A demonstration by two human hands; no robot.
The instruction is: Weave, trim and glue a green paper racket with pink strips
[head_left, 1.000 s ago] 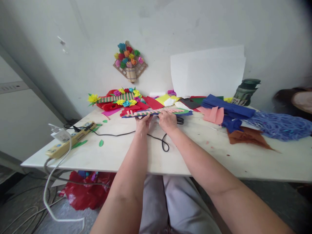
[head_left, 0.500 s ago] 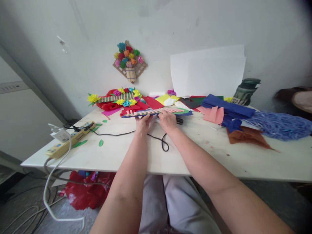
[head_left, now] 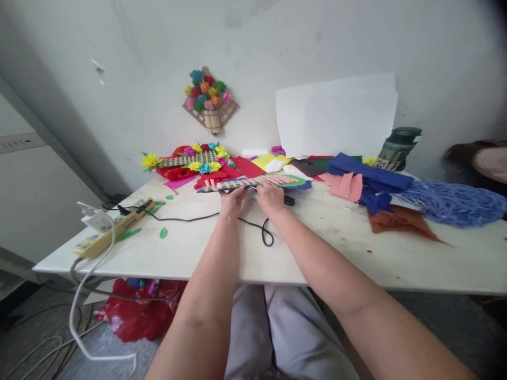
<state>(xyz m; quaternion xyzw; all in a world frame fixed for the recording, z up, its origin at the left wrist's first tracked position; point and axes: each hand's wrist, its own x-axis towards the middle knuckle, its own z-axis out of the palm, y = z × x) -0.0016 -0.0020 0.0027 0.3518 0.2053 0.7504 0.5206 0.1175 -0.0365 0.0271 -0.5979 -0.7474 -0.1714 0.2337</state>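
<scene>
A long woven panel of pink and green paper strips (head_left: pixel 253 182) lies on blue paper near the far middle of the white table (head_left: pixel 222 258). My left hand (head_left: pixel 233 202) pinches its near edge at the left of centre. My right hand (head_left: pixel 270 196) grips the same edge just to the right, fingers curled over the strips. Both arms reach straight out from my lap. A black tool handle (head_left: pixel 290 200) pokes out beside my right hand.
A finished strip panel with paper flowers (head_left: pixel 192 159) lies behind. Coloured paper sheets (head_left: pixel 356 182), blue shredded paper (head_left: pixel 455 203) and a dark bottle (head_left: pixel 398 149) sit at the right. A power strip (head_left: pixel 113 227) and black cord (head_left: pixel 261 232) lie at the left. Another person (head_left: pixel 483 161) is at the far right.
Almost nothing moved. My right hand has shifted slightly left along the strip panel; my left hand holds the same spot.
</scene>
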